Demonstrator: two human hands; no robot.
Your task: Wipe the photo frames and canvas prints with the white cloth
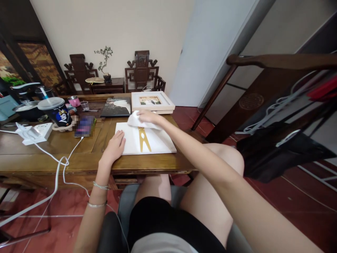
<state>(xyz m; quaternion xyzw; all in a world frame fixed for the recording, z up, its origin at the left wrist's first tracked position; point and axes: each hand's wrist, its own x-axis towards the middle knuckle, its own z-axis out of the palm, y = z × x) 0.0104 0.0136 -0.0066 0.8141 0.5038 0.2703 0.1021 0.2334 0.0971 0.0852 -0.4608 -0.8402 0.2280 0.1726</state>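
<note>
A flat white board [130, 140] with a gold clothespin-like shape [143, 140] on its face lies on the wooden table. My left hand [115, 145] rests at the board's left edge, its fingers stretched out over the rim. At the board's far side, my right hand [146, 117] is closed on a white cloth [135, 120], which lies against the board and covers the top of the gold shape. My right fingertips are partly hidden in the cloth's folds.
Beyond the board lie a white picture frame [168, 102] and a dark picture panel [112, 107]. To the left are a phone [84, 126] on a cable, a lidded cup [61, 114], a white power strip [44, 131] and a pink cup [74, 102]. A wooden chair [265, 61] stands at right.
</note>
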